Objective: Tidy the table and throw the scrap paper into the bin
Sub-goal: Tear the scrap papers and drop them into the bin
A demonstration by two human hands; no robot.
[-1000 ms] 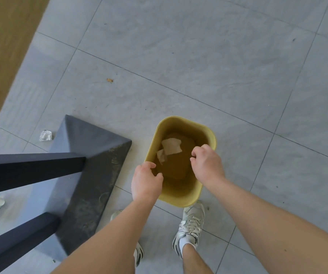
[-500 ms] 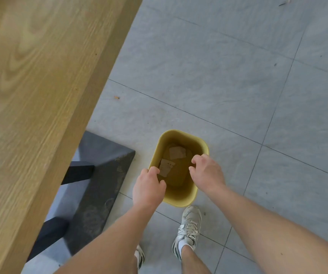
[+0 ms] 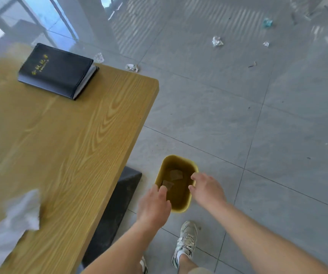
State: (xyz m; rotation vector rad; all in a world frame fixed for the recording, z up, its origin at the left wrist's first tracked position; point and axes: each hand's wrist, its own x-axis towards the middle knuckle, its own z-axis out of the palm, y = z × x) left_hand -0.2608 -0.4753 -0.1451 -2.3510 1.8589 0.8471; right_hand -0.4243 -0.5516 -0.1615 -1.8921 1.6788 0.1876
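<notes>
Scrap paper [image 3: 18, 220] left on the table [image 3: 70, 145] lies near its front edge, well off to my left, nearer my left hand [image 3: 154, 207] than my right hand [image 3: 206, 189], both loose, empty, fingers spread over the bin [image 3: 179, 161].

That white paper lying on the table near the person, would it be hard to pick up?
Probably not. The white paper looks crumpled and thin, so likely light and floppy, easy to pinch. It appears blurred, so its exact shape is unclear. On the smooth wooden table it might slide if pushed.
</notes>
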